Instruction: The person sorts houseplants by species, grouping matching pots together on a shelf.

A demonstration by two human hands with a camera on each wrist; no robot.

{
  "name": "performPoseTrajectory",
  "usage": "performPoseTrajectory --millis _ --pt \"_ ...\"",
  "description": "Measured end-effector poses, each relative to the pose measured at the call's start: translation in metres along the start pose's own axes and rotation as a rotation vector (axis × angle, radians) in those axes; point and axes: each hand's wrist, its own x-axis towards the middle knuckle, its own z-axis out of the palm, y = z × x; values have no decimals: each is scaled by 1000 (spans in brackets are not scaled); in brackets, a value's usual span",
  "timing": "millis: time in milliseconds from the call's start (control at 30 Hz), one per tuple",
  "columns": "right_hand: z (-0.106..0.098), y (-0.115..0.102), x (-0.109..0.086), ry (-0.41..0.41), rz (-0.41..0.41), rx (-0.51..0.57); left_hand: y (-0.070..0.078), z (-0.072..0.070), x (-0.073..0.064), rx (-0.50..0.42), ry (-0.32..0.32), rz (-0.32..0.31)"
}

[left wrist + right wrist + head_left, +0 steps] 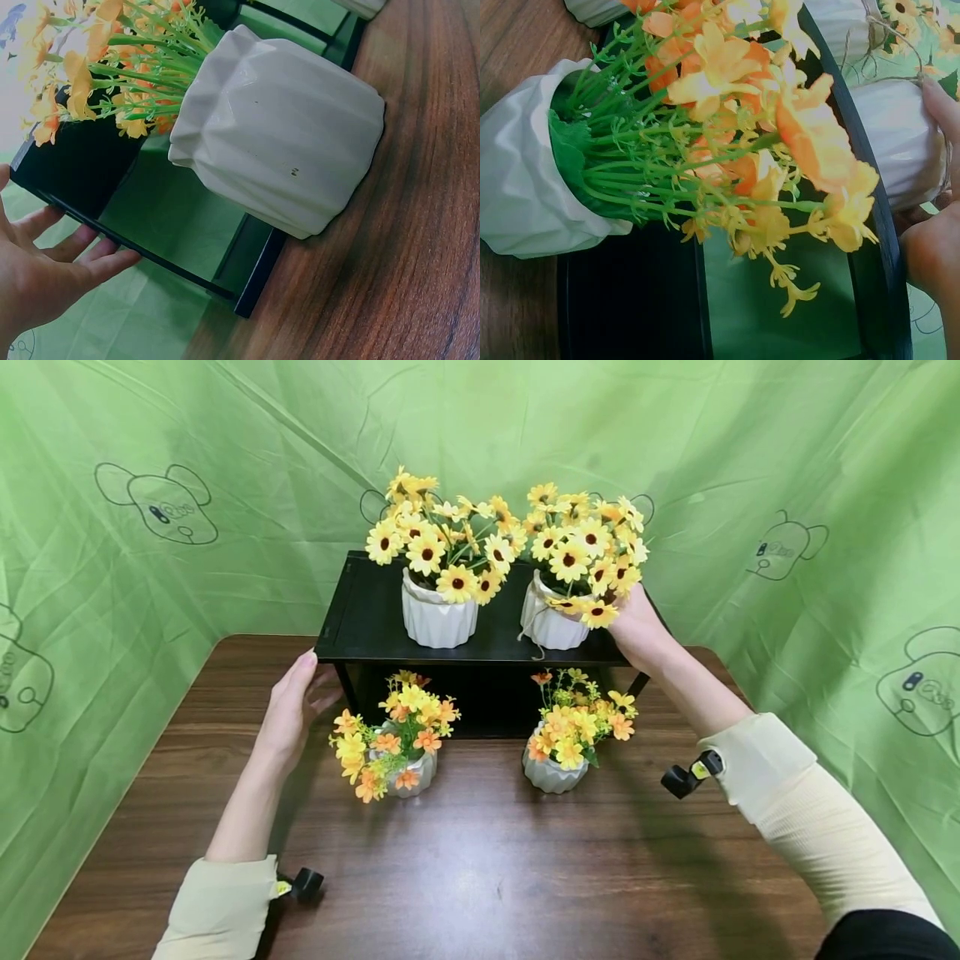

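My right hand (636, 625) holds the right-hand white pot (555, 618) of yellow daisy-like flowers (581, 547) on top of a black shelf (498, 639). In the right wrist view, a finger or thumb of that hand lies along the pot (900, 142), near twine at its rim; the other fingers are hidden. At the shelf's left front corner, my left hand (291, 706) rests with its thumb at the top edge. Its fingers (112, 266) are extended against the thin side rail (150, 256). A second white pot (441, 618) of yellow flowers stands on the shelf's left half.
On the brown wooden table (465, 868), before the shelf, stand a left pot (420, 772) and a right pot (553, 774) of orange and yellow flowers. Green cloth (480, 410) with drawn animal heads encloses the table's back and sides.
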Motion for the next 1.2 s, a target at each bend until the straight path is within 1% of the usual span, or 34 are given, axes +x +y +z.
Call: performPoseTrajectory --millis 267,500,767,1200 --pt "-2 0 1 -36 24 8 -1 -1 0 -1 2 2" --pt "-3 1 4 -66 15 26 -1 -2 0 -7 3 4" --pt "-8 -2 4 -86 50 21 0 0 0 -4 0 4" --pt "-7 -3 3 -101 81 27 1 1 0 13 -3 5"
